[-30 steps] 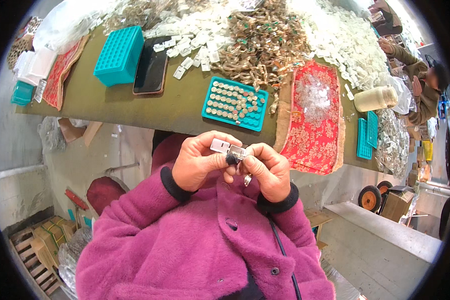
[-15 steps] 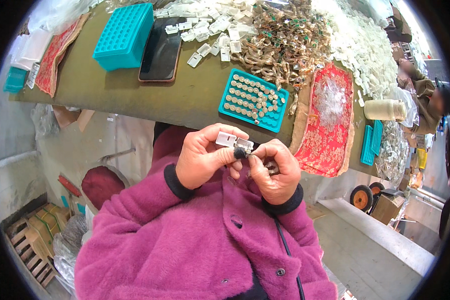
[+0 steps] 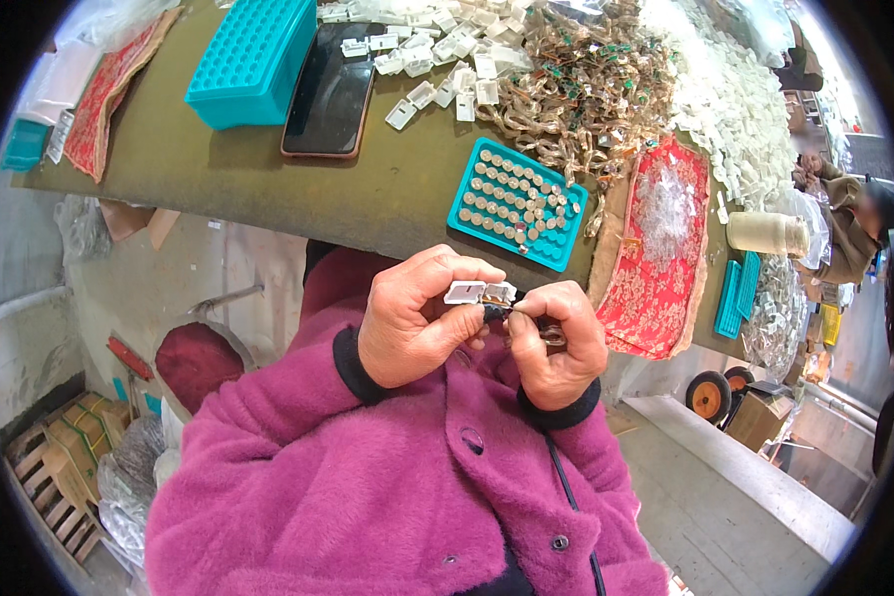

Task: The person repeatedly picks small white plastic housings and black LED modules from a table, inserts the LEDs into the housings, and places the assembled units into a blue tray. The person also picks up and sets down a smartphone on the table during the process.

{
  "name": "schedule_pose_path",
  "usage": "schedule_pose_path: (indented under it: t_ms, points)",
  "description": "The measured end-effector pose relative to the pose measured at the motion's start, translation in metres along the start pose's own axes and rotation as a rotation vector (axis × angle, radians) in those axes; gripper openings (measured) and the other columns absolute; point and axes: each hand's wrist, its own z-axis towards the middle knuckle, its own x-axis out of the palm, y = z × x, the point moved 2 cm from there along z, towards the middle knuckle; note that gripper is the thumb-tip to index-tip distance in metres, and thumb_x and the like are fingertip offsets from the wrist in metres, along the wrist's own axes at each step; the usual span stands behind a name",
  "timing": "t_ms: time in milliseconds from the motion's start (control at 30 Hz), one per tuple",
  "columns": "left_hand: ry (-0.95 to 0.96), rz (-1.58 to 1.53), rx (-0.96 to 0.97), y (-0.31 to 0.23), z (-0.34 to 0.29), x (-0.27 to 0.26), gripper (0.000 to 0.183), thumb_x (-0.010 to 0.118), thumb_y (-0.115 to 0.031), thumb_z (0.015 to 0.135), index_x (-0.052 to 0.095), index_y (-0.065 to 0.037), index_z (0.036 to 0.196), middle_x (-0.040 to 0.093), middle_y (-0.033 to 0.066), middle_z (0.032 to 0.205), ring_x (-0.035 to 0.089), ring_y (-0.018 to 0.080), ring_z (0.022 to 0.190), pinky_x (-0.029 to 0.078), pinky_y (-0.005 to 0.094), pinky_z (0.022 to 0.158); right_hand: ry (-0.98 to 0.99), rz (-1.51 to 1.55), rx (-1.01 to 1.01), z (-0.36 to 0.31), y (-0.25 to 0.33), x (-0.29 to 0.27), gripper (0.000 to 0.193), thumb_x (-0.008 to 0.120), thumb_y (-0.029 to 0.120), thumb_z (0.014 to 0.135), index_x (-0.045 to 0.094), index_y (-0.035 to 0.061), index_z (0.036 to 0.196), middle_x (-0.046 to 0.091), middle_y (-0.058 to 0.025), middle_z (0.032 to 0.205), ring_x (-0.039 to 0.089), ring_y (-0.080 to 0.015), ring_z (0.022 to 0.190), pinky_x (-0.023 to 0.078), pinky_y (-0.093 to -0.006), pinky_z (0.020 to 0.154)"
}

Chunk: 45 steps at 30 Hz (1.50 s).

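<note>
Just off the table's front edge, my left hand (image 3: 404, 328) is closed on a small white plastic case (image 3: 464, 292). Its hinged halves lie spread apart, and small metal parts show in the right half. A black wrap covers the left thumb's tip. My right hand (image 3: 563, 348) is closed in a pinch at the case's right end. Something clear and brownish, perhaps a wire strand, shows under its curled fingers; what the fingertips pinch is too small to tell. Beyond the hands sits a teal tray (image 3: 457, 217) bearing several rows of round silver button cells (image 3: 500, 187).
A black phone (image 3: 330, 94) lies beside a teal block with holes (image 3: 251, 65). White cases (image 3: 447, 60), tangled wired parts (image 3: 596, 84) and clear plastic pieces (image 3: 735, 119) are heaped at the back. A red patterned cloth pad (image 3: 651, 308) and a cream spool (image 3: 765, 233) are at right.
The case has tilted in my left hand and its open half now faces more edge-on. Both hands stay together at it. The whole view has shifted slightly.
</note>
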Motion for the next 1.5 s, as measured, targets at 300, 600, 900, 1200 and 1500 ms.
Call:
schedule_pose_path:
  t_ms: [300, 600, 900, 1200, 1500]
  points:
    - [-0.044, -0.203, -0.159, 0.002, 0.000, 0.003, 0.029, 0.071, 0.002, 0.098, 0.064, 0.005, 0.126, 0.071, 0.0110, 0.102, 0.071, 0.0168, 0.082, 0.065, 0.0322, 0.068, -0.009, -0.125, -0.149, 0.000, -0.001, 0.001, 0.020, 0.070, -0.010, 0.083, 0.064, 0.0018, 0.098, 0.063, -0.0096, 0.088, 0.060, -0.0144, 0.073, 0.048, -0.0281, 0.064]
    - [-0.057, 0.610, 0.486, -0.007, 0.005, 0.005, 0.038, 0.079, 0.008, 0.078, 0.074, -0.001, 0.115, 0.070, 0.0108, 0.094, 0.070, 0.0219, 0.080, 0.056, 0.0324, 0.069, 0.100, 0.129, 0.255, -0.007, -0.008, -0.003, 0.012, 0.073, -0.004, 0.095, 0.062, 0.0003, 0.098, 0.065, -0.0049, 0.088, 0.062, -0.0096, 0.071, 0.049, -0.0247, 0.064]
    - [0.036, -0.472, -0.322, 0.010, 0.004, 0.006, 0.031, 0.074, -0.007, 0.099, 0.065, 0.004, 0.126, 0.072, 0.0115, 0.099, 0.071, 0.0179, 0.079, 0.061, 0.0288, 0.069, 0.284, 0.803, 0.731, -0.008, -0.024, -0.008, 0.021, 0.065, 0.021, 0.108, 0.061, 0.0008, 0.104, 0.062, -0.0031, 0.078, 0.059, -0.0107, 0.063, 0.051, -0.0259, 0.057]
    - [0.160, -0.885, -0.560, 0.031, 0.009, 0.005, 0.034, 0.071, -0.017, 0.102, 0.063, 0.003, 0.129, 0.072, 0.0117, 0.096, 0.069, 0.0156, 0.070, 0.056, 0.0257, 0.059, 0.290, 0.892, 0.820, -0.006, -0.023, -0.012, 0.017, 0.067, 0.017, 0.107, 0.064, 0.0004, 0.107, 0.066, -0.0023, 0.081, 0.061, -0.0087, 0.067, 0.049, -0.0232, 0.060]
    - [0.052, -0.658, -0.412, 0.013, 0.008, -0.018, 0.027, 0.065, -0.005, 0.100, 0.063, 0.006, 0.124, 0.070, 0.0251, 0.125, 0.076, 0.0293, 0.100, 0.070, 0.0395, 0.074, 0.021, -0.341, 0.010, 0.029, -0.025, -0.023, 0.030, 0.083, 0.005, 0.085, 0.072, 0.0018, 0.113, 0.069, -0.0145, 0.099, 0.070, -0.0285, 0.087, 0.057, -0.0369, 0.074]
